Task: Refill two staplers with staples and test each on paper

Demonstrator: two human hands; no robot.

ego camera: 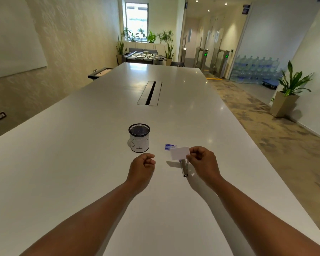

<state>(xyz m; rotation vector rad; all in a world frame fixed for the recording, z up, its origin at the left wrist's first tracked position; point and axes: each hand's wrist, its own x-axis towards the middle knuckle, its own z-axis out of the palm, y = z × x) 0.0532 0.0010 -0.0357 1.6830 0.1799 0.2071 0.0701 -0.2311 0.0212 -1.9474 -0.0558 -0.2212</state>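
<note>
White and shiny, the long table (81,163) holds everything you are working with. Your right hand (201,163) pinches a small white piece of paper (180,152) at its right edge, holding it up off the table. Just under the paper lies a silver stapler (184,168), flat on the table, with its far end hidden behind the paper and your fingers. Beyond the paper, touching it in this view, sits a little blue box of staples (169,146). Your left hand (142,165) floats above the table with its fingers curled in, and it holds nothing. In front of that hand stands a black mesh cup (139,137) wrapped in white paper with "BIN" written on it. Only one stapler shows here.
</note>
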